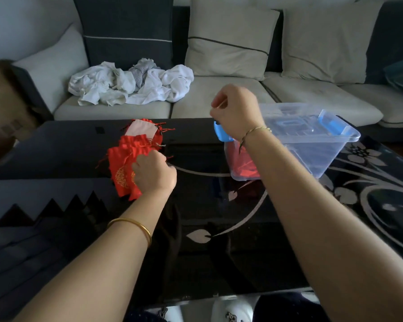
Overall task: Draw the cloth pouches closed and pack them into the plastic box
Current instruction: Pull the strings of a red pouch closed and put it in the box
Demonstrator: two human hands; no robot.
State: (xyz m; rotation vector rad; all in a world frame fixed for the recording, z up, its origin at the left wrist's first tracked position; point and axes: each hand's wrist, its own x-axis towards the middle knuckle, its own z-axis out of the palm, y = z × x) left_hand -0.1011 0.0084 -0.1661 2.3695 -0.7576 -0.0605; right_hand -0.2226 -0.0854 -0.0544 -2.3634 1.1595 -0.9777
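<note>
Pile of red pouches (pixel 128 145) lies on the black glossy surface (pixel 196 228), left of centre. The left hand (pixel 154 172) is down on the near-right part of the pile. Its fingers are curled in, gripping the top pouch (pixel 122 180), the one w/ gold embroidery, up near its mouth. Red cord ends poke out just past the knuckles. Gold bangle (pixel 135 225) on that forearm. At the far end of the pile sits a pale pouch (pixel 140 130) w/ dark red cords.

The right hand (pixel 235 112) is up in the air, well apart from the pile and above the left end of the plastic box (pixel 323 145). Fingers curled tight, thumb to forefinger, pinching a thin strand (pixel 219 105); can't tell what it runs to.

The box is clear, top open, standing on the surface at the right. There's a blue latch (pixel 222 133) at its left end, just under the right wrist, and another at the far right end. A few packed pouches (pixel 244 167) lie inside at the left end, partly hidden by the right forearm.

Behind it all is a sofa (pixel 219 94) w/ crumpled white cloths (pixel 116 87) on the seat.
</note>
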